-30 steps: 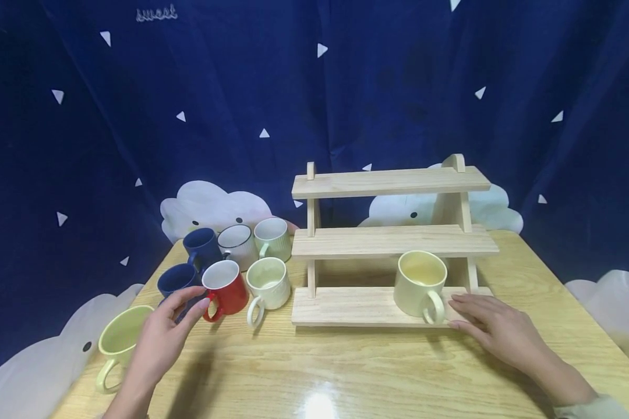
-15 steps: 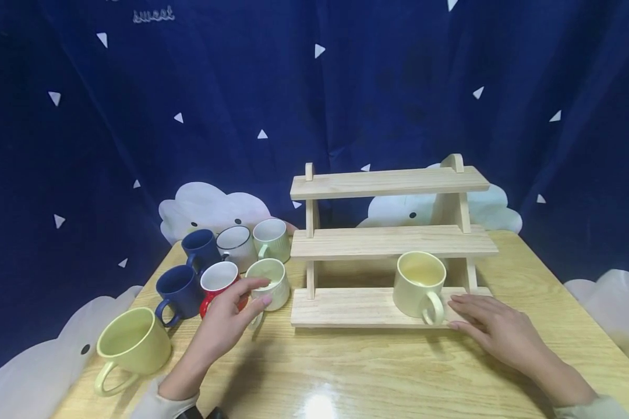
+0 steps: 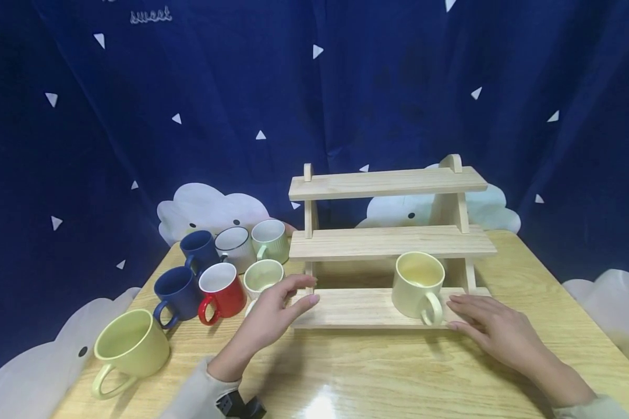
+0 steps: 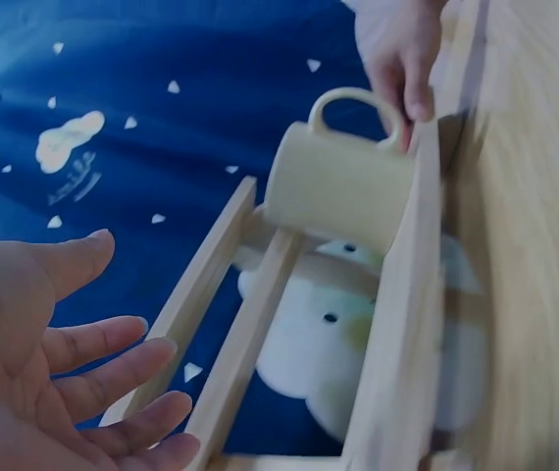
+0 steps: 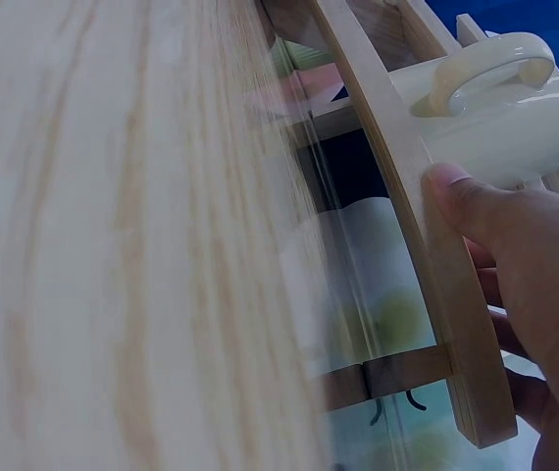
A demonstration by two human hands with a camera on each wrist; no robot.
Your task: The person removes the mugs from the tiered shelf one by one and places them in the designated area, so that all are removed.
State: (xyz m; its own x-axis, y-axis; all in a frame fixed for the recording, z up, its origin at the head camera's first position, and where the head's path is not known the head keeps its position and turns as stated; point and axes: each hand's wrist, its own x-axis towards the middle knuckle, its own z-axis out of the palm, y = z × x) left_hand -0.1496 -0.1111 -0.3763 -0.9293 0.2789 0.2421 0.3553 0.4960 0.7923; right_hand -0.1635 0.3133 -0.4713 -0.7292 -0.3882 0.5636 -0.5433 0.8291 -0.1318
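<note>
My left hand (image 3: 272, 314), fingers spread and holding nothing, hovers before the left end of a three-tier wooden shelf (image 3: 351, 308). In the left wrist view its palm and bent fingers (image 4: 113, 388) are beside the boards. A pale yellow mug (image 3: 416, 285) stands upright on the bottom board towards the right, handle facing front. Just right of that mug my right hand (image 3: 495, 326) holds the bottom board's end. Its thumb (image 5: 466, 196) lies on the front edge and its fingers are on the board's other side, partly hidden in the right wrist view.
Left of the shelf stand a red mug (image 3: 222, 291), two blue mugs (image 3: 178, 294), a dark-rimmed white mug (image 3: 236, 247), a ribbed pale green mug (image 3: 269, 241) and a cream mug (image 3: 262, 276) partly behind my left hand. A larger yellow-green mug (image 3: 133, 343) is nearest the table's left edge.
My left hand has moved right, from beside the yellow-green mug, past the red and cream mugs, to the shelf's left end. My right hand and the pale yellow mug stay put.
</note>
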